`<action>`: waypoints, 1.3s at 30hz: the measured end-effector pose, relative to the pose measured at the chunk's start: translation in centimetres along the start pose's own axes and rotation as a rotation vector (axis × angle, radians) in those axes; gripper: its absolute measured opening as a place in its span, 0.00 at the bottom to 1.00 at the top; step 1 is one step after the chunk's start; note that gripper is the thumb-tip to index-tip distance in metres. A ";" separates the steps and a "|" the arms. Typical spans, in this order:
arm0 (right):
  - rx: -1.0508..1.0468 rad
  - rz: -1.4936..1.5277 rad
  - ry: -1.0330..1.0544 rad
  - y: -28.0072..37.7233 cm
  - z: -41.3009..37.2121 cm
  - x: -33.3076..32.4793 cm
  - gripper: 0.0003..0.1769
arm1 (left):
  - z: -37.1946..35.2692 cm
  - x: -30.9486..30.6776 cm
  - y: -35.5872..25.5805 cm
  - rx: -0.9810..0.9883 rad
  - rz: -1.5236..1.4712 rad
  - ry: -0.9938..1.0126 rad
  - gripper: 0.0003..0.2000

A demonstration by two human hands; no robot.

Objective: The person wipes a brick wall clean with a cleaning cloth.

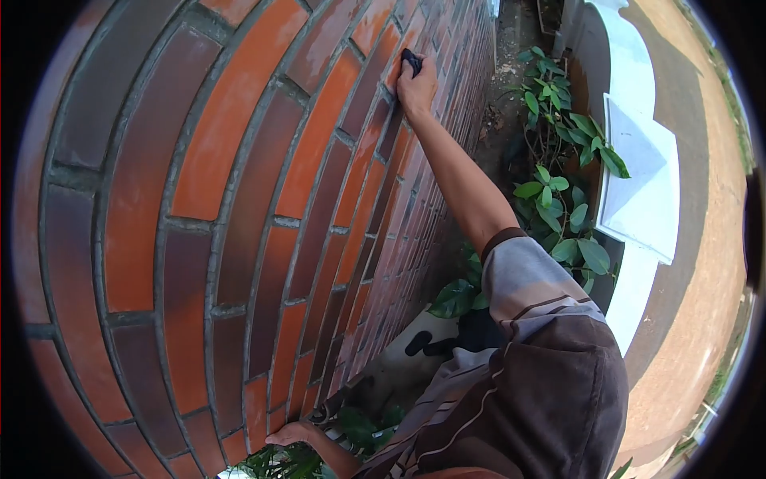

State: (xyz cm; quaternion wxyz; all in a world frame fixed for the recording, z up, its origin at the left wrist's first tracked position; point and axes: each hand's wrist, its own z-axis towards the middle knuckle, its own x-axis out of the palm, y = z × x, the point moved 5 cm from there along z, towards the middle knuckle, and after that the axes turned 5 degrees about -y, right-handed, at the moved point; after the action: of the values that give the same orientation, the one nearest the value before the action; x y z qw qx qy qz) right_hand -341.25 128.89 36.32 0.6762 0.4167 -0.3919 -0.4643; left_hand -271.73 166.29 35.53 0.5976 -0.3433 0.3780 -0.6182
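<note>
My right hand (pixel 417 86) is closed around a small black cloth-like wad (pixel 412 62), which it presses to the brick wall (pixel 195 180) at the end of a stretched arm. Most of the wad is hidden by the fingers. The wall has orange and dark brown bricks with grey mortar joints, and a pale film shows on some bricks. Low in the view, my left hand (pixel 293 433) rests against the wall with its fingers extended and nothing visible in it.
Green leafy plants (pixel 558 199) grow in the narrow strip beside the wall. A white boundary wall with a pointed pillar cap (pixel 642 188) runs along the right, with sandy ground (pixel 702 263) beyond. More leaves (pixel 359 427) are near my left forearm.
</note>
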 end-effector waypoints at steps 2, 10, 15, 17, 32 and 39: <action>-0.202 0.121 0.016 6.3 -6.6 -2.6 0.14 | 1.1 0.1 2.6 -0.004 -0.033 -0.004 0.38; -0.603 0.275 0.247 8.0 -9.0 -3.2 0.16 | 0.3 0.1 1.6 -0.050 0.073 -0.071 0.41; 0.244 0.000 0.031 2.4 9.4 3.8 0.12 | 0.9 0.0 2.5 -0.020 0.057 -0.031 0.40; -0.036 0.063 -0.010 4.9 7.5 3.7 0.12 | 1.4 -0.5 3.4 -0.019 0.100 -0.028 0.38; -0.110 -0.076 -0.011 10.5 13.8 7.6 0.15 | 0.4 0.5 3.0 0.019 0.152 -0.109 0.32; -0.913 0.455 0.472 22.6 -12.3 -2.6 0.21 | -0.9 1.2 2.7 0.011 0.202 -0.157 0.28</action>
State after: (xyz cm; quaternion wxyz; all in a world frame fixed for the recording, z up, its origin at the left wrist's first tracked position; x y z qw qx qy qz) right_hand -323.88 138.86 52.66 0.9404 0.0792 -0.0692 -0.3234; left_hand -271.28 165.10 32.72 0.6863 -0.3476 0.3592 -0.5284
